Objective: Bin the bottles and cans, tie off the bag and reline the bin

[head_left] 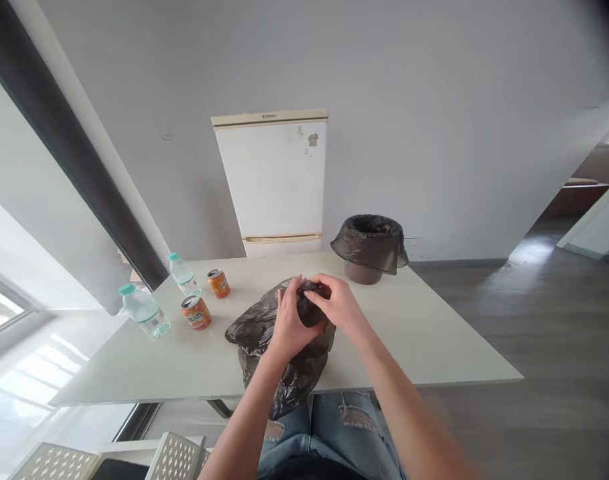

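Note:
A thin black garbage bag (257,327) lies crumpled at the middle of the table, its lower part hanging over the front edge toward my lap. My left hand (290,327) curves around the bunched plastic from the left, thumb apart from the fingers. From the right, my right hand (338,305) grips the same gathered part, its fingertips close to those of my left hand. The bag's contents, if any, cannot be made out through the dark folds.
On the table (414,333), two clear bottles with green caps, one near (144,311) and one far (184,275), stand left beside two orange cans (196,313). A brown bin (363,273) lined with a black bag sits at the back right. Behind is a white fridge (279,180).

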`<act>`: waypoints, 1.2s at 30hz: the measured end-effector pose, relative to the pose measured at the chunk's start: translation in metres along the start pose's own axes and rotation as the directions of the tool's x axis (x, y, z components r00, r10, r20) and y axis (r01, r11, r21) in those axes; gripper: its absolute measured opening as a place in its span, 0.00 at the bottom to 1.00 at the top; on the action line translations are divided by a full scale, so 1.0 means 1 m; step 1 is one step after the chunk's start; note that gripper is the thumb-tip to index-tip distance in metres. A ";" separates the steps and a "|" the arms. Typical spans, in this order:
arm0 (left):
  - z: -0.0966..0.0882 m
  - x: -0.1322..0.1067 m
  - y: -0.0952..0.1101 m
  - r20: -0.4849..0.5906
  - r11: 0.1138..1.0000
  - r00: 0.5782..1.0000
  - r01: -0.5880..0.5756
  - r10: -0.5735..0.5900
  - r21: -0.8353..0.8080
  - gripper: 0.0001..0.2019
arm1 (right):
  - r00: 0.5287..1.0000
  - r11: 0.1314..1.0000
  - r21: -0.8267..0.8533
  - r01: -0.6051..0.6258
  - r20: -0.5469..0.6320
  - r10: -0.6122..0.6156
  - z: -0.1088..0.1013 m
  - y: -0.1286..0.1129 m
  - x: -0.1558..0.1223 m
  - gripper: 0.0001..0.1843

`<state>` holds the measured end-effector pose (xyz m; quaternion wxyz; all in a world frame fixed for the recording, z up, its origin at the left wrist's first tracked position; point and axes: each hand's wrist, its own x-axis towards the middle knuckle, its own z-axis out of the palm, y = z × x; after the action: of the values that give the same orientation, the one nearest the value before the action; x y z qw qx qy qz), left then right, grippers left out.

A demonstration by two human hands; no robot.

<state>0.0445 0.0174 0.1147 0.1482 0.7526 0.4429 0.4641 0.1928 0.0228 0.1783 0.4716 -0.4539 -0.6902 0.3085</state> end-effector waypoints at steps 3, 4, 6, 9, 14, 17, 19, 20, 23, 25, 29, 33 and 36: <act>0.012 -0.009 -0.005 -0.030 0.986 0.999 0.017 -0.012 0.167 0.40 | 0.999 0.999 0.034 -0.025 0.026 0.024 -0.010 -0.002 -0.014 0.13; 0.014 -0.010 -0.006 -0.057 0.972 0.998 0.037 -0.024 0.233 0.33 | 1.000 0.999 0.043 -0.029 0.011 0.029 -0.012 -0.002 -0.017 0.14; 0.013 -0.010 -0.008 -0.096 0.931 0.995 0.068 -0.036 0.358 0.18 | 0.996 0.997 0.073 -0.033 -0.075 0.038 -0.016 -0.001 -0.021 0.15; 0.001 -0.007 -0.017 -0.083 0.873 0.996 0.062 -0.025 0.483 0.09 | 0.961 0.994 0.107 -0.017 -0.273 0.046 -0.027 0.011 -0.018 0.18; -0.031 -0.011 -0.050 -0.011 0.797 0.992 0.111 -0.129 0.594 0.20 | 0.810 0.990 0.136 -0.044 -0.575 0.115 -0.050 0.050 -0.004 0.23; -0.050 -0.021 -0.075 0.006 0.745 0.973 0.173 -0.231 0.644 0.21 | 0.734 0.985 0.130 -0.109 -0.657 0.168 -0.058 0.078 -0.002 0.26; -0.063 -0.029 -0.091 -0.006 0.691 0.954 0.221 -0.299 0.688 0.20 | 0.693 0.979 0.102 -0.177 -0.693 0.198 -0.059 0.098 -0.004 0.26; -0.069 -0.032 -0.097 -0.014 0.664 0.941 0.248 -0.337 0.705 0.19 | 0.670 0.971 0.082 -0.225 -0.710 0.216 -0.059 0.108 -0.006 0.25; -0.082 -0.039 -0.107 -0.072 0.601 0.893 0.357 -0.444 0.715 0.28 | 0.632 0.916 0.014 -0.401 -0.720 0.288 -0.053 0.138 -0.014 0.23; -0.083 -0.041 -0.105 -0.110 0.605 0.891 0.385 -0.441 0.697 0.34 | 0.655 0.862 -0.047 -0.505 -0.671 0.347 -0.046 0.157 -0.019 0.22; -0.073 -0.045 -0.086 -0.106 0.748 0.967 0.246 -0.231 0.616 0.36 | 0.761 0.784 -0.240 -0.573 -0.511 0.400 -0.034 0.178 -0.030 0.23; -0.059 -0.047 -0.066 -0.254 0.829 0.967 0.134 0.010 0.543 0.29 | 0.857 0.747 -0.448 -0.492 -0.402 0.322 -0.031 0.170 -0.042 0.26; -0.035 -0.041 -0.056 -0.127 0.874 0.986 -0.034 0.109 0.484 0.21 | 0.965 0.792 -0.553 -0.258 -0.185 0.184 -0.027 0.153 -0.040 0.25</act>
<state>-0.0213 0.0095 0.0744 -0.0941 0.7445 0.5258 0.4005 0.2751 0.0467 0.0425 0.3153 -0.6699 -0.6628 0.1116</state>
